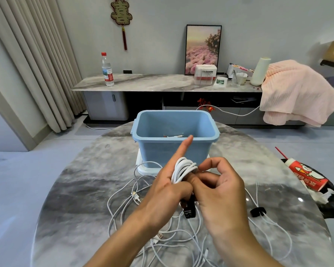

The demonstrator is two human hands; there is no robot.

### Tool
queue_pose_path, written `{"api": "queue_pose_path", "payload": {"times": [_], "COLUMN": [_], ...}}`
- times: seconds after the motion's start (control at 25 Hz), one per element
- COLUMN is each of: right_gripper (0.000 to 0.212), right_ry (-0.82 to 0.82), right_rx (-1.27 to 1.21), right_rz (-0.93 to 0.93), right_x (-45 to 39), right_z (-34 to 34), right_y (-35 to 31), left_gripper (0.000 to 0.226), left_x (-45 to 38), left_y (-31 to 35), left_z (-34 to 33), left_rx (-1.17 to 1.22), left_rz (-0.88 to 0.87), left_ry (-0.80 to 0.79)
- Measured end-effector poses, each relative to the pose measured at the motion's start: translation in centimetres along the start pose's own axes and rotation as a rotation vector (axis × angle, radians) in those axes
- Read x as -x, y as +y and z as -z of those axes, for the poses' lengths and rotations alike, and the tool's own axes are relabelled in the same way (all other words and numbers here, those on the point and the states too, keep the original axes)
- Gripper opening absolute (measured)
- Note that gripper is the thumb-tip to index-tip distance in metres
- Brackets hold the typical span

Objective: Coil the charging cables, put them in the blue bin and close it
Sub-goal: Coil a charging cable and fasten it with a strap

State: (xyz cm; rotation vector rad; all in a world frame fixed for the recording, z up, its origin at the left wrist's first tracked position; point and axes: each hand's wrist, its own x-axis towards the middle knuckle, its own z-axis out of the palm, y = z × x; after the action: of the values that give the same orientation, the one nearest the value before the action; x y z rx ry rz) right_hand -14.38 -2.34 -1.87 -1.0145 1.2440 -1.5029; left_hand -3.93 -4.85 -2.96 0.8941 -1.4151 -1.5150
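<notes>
A: How far is the work now?

B: The left hand (167, 187) holds a white cable coil (182, 169) wound around its fingers, index finger straight. The right hand (219, 186) pinches something at the coil with curled fingers; a black strap (189, 210) hangs below.

A: And the open light-blue plastic bin (174, 132)?

B: It stands on the round grey marble table (75, 189), just behind the hands. I see some small cable ends inside, so I think at least one is already in.

A: What is left?

B: Several loose white cables (162, 237) lie tangled on the table. The white lid (143, 168) seems to be under the bin, not yet on.
</notes>
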Motion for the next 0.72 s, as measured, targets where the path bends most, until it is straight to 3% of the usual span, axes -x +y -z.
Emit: {"api": "queue_pose_path", "payload": {"times": [0.2,0.44,0.6,0.72], "right_gripper": [0.019,0.023,0.03,0.025], "right_ry": [-0.01,-0.12,-0.185,-0.227], "right_rx": [-0.243,-0.158,-0.128,-0.091], "right_rz": [-0.13,-0.114,-0.239,-0.221], "right_x": [0.3,0.1,-1.3,-1.5], "right_z": [-0.7,-0.5,0.4,0.9], "right_y": [0.5,0.1,-0.2,-0.6], "left_gripper": [0.105,0.101,0.098,0.099], "left_x": [0.3,0.2,0.4,0.4], "left_y": [0.2,-0.5,0.3,0.8], "left_z": [-0.3,0.4,0.3,0.2], "left_rx": [-0.05,-0.111,-0.279,-0.281], "left_rz": [0.018,0.067,-0.047,-0.094], "left_ry": [0.031,0.099,0.004,-0.059]}}
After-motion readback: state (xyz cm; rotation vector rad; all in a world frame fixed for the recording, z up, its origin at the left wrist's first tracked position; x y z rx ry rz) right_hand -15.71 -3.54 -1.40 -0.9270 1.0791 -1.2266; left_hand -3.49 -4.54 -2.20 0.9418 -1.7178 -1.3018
